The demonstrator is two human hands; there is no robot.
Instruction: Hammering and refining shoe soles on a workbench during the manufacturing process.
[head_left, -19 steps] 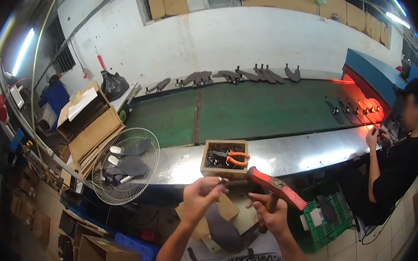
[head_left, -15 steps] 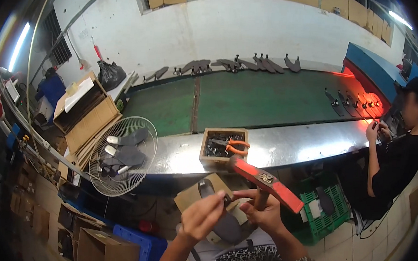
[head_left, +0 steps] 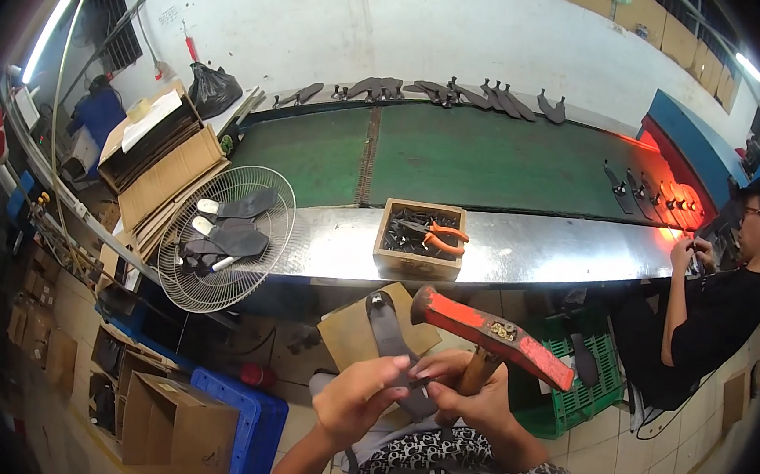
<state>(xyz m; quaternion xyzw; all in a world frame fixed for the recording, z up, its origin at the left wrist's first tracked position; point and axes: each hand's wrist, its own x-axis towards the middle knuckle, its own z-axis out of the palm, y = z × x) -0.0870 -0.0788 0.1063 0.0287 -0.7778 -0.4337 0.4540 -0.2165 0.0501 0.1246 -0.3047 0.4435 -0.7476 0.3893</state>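
My right hand (head_left: 485,401) grips a hammer (head_left: 501,329) by its wooden handle, the scuffed red head raised above the fist. Its thumb and forefinger meet the fingertips of my left hand (head_left: 358,400), which are pinched round something small and dark that I cannot make out. Beneath the hands, a dark grey shoe sole piece (head_left: 386,324) lies on a tan board (head_left: 345,336) at my lap. The sole's far end carries a black part with a light mark; my fingers hide its near end.
Ahead, a wooden box (head_left: 413,263) of small black parts holds orange-handled pliers (head_left: 443,235) on a metal ledge. Beyond runs a green conveyor (head_left: 491,161) with soles. Left is a wire basket (head_left: 276,269) of soles; right, a green crate (head_left: 575,414) and a co-worker (head_left: 704,321).
My hands have come together, fingertips now meeting over the sole's near end. The hammer stays in my right hand. The view has shifted, showing more of the sole and board.
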